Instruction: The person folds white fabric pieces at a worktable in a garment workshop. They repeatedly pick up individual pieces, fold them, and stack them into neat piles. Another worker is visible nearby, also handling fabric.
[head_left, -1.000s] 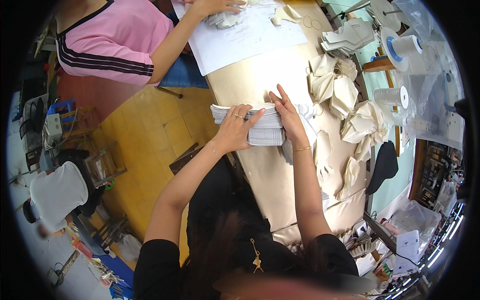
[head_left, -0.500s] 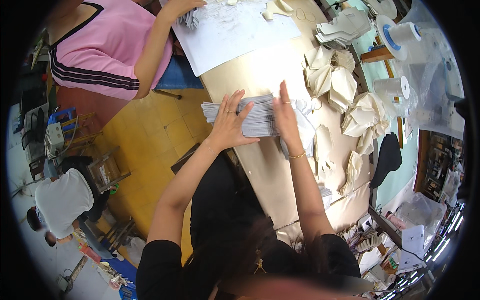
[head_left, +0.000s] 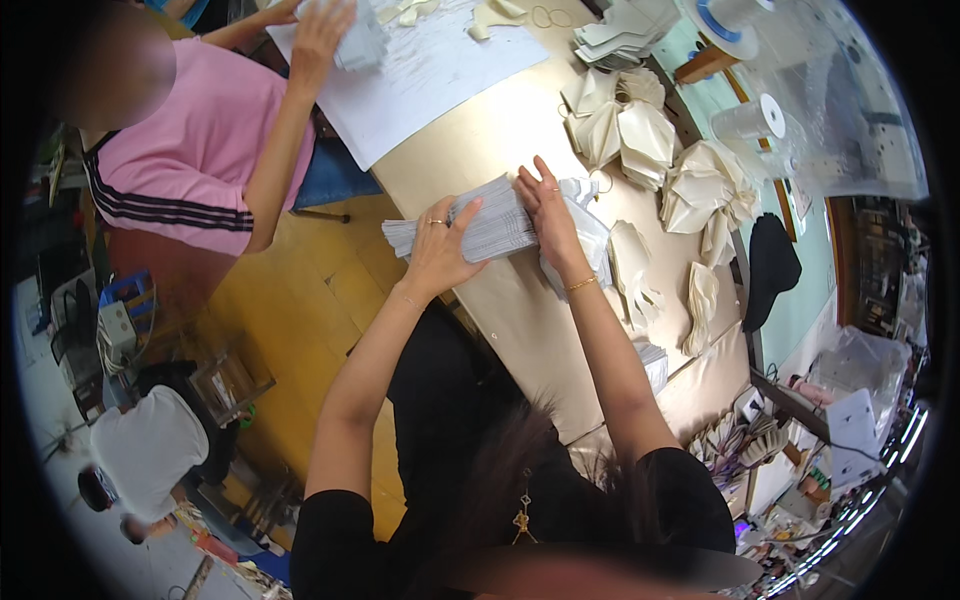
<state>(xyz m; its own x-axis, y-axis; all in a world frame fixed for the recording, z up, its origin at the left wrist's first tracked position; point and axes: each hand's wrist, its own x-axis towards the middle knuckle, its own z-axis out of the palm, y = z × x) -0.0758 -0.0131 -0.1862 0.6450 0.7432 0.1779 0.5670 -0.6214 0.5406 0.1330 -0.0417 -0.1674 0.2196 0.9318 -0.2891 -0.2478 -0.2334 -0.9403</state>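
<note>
A thick stack of thin grey-white cut pieces (head_left: 490,222) lies across the near edge of the table, its layered edges facing up. My left hand (head_left: 437,250) is wrapped round the stack's left part, thumb and fingers apart on it. Against the stack's right end rests my right hand (head_left: 548,215), its fingers stretched out and nearly straight. Beside and partly behind my right wrist lies another bundle of whitish pieces (head_left: 592,232). What the pieces are made of, I cannot tell.
Cream-coloured bundles (head_left: 640,145) lie along the table's right side, near thread spools (head_left: 748,122) and a black flat piece (head_left: 770,270). At the far left a co-worker in a pink shirt (head_left: 200,150) handles grey-white pieces over a white sheet (head_left: 430,90). Another person in white (head_left: 150,450) sits behind.
The stack has tilted, its right end now higher, with both my hands still at it. The co-worker's hands now hold a grey-white bundle. The whole view has shifted and turned a little.
</note>
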